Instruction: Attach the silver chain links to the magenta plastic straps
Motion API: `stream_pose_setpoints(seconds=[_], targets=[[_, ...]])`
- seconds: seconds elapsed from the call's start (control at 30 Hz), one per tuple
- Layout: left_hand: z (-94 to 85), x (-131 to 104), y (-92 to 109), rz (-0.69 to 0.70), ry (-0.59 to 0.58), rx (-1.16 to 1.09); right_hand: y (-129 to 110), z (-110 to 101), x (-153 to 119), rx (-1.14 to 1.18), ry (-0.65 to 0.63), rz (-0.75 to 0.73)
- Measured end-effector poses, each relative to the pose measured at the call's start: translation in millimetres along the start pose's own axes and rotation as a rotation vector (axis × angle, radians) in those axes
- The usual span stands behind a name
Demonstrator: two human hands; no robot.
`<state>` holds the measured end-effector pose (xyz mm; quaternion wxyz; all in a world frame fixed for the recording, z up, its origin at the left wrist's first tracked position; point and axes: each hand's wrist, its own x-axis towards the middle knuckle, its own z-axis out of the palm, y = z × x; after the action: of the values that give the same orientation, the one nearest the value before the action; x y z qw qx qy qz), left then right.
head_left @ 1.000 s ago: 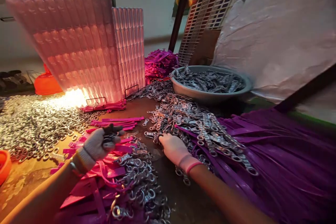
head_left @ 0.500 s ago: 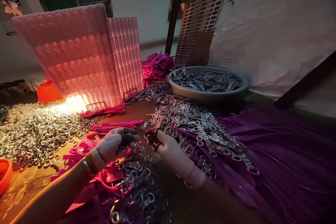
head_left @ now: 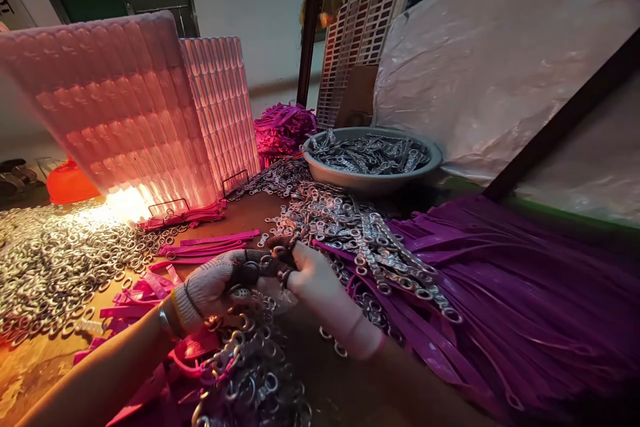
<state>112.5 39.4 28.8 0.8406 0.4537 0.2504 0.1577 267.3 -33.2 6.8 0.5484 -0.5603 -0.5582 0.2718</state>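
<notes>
Left hand (head_left: 213,283): in a white knitted glove (head_left: 200,290) with dark fingertips, a silvery band (head_left: 170,317) at the wrist, grip pinching small metal links (head_left: 280,253)
Right hand (head_left: 320,283): in a pale glove, thumb and fingers pressed on the same links, its grip meeting the left one; which hand has which link is hard to tell
Metal links: between the two sets of fingertips, above the desk (head_left: 245,210), partly hidden by the fingers
Below the left hand: pink straps (head_left: 195,347) and a loose heap of linked rings (head_left: 250,373)
Beyond the right hand: a pile of flat metal chains (head_left: 370,233), partly on long purple straps (head_left: 500,293) that fan out rightward
Grey basin (head_left: 370,180): behind that pile, full of more chains
Far left: a broad heap of metal rings (head_left: 65,267), brightly lit near the ribbed plastic panels (head_left: 125,107), which stand upright
</notes>
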Motion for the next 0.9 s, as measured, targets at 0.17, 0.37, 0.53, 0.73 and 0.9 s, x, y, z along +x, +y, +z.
stream_pose_setpoints(seconds=[0.17,0.37,0.53,0.73,0.9], targets=[[-6.7,-7.1,-4.9,0.053,0.016,0.025,-2.6,5.5,-0.6,0.435,0.117,0.309],[2.8,-9.7,-18.4,0.101,0.176,0.141,-5.5,17.3,-7.6,0.543,0.210,0.374],[6.7,-14.2,-13.0,0.194,0.280,0.218,-7.5,19.3,-8.3,0.694,0.152,0.426],[-4.2,-18.0,1.1,0.213,0.172,0.494,-11.6,17.0,-11.0,0.681,-0.162,0.463],[-11.1,-27.1,-4.2,0.271,0.123,0.637,-19.8,17.9,-21.5,0.410,-0.227,0.319]])
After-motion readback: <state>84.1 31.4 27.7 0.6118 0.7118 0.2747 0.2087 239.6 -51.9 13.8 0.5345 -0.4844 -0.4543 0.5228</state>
